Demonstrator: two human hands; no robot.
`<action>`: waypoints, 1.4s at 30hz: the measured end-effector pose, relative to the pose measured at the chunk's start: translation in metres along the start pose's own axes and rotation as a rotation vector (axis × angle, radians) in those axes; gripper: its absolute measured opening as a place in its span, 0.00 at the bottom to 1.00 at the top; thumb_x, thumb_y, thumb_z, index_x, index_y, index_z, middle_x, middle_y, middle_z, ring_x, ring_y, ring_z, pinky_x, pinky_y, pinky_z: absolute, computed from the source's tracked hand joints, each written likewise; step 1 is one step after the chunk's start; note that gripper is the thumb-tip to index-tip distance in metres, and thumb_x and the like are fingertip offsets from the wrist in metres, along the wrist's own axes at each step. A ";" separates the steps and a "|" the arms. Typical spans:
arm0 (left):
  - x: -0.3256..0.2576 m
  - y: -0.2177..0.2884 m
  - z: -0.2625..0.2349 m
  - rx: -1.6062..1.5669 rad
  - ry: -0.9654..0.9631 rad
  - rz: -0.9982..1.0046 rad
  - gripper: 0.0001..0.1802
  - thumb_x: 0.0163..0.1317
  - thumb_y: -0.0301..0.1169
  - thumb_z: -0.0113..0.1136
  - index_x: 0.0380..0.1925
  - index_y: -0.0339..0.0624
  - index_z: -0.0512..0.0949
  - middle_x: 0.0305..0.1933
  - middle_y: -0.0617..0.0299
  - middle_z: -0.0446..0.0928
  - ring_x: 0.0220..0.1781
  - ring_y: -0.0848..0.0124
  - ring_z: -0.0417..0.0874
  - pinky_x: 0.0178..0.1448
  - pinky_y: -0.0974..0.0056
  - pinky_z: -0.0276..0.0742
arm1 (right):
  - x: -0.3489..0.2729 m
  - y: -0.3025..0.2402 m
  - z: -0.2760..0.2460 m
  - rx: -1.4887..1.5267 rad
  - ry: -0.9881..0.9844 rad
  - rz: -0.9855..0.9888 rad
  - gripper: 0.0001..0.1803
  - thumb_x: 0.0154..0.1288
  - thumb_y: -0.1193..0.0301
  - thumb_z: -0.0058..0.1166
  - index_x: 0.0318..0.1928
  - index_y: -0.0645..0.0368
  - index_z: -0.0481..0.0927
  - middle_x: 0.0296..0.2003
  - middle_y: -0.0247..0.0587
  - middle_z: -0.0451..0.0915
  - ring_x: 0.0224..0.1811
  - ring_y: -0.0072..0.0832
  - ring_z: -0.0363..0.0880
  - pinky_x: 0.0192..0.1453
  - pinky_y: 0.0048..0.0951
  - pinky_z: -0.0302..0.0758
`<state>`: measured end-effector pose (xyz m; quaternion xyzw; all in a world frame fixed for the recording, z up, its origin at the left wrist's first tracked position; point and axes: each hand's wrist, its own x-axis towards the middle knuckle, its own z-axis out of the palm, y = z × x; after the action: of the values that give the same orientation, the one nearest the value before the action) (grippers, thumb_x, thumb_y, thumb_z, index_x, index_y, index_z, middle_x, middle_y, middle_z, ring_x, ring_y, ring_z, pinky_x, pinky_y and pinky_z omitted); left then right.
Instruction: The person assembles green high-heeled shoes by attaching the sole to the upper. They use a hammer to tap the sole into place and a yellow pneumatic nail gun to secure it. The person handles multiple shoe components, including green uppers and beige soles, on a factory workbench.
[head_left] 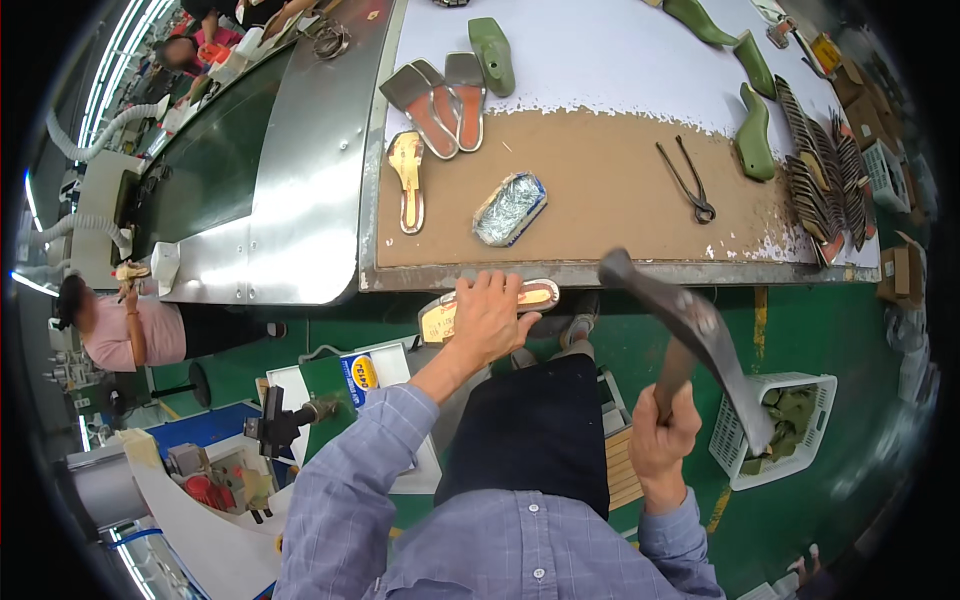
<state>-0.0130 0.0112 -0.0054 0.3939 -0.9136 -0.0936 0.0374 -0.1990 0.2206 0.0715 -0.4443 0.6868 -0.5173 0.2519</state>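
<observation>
left hand [490,318]: fingers curled over a gold sandal [530,297], pressing it at the near edge of the workbench [600,190]
right hand [663,437]: fist wrapped tight round a hammer [690,330] handle, head raised just right of the sandal
on bench: foil-wrapped block [510,208], pincers [688,180], green shoe lasts [755,135]
</observation>
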 end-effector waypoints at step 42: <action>-0.006 -0.003 0.003 -0.143 -0.109 -0.157 0.71 0.42 0.43 0.85 0.78 0.24 0.48 0.59 0.59 0.84 0.54 0.62 0.84 0.60 0.53 0.66 | 0.038 0.010 0.022 0.395 -0.080 0.624 0.30 0.78 0.75 0.52 0.76 0.51 0.62 0.25 0.36 0.77 0.20 0.23 0.77 0.22 0.27 0.75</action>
<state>-0.0071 0.0137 -0.0089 0.4550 -0.8716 -0.1823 0.0082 -0.2022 0.1777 0.0593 -0.1763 0.6657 -0.5203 0.5050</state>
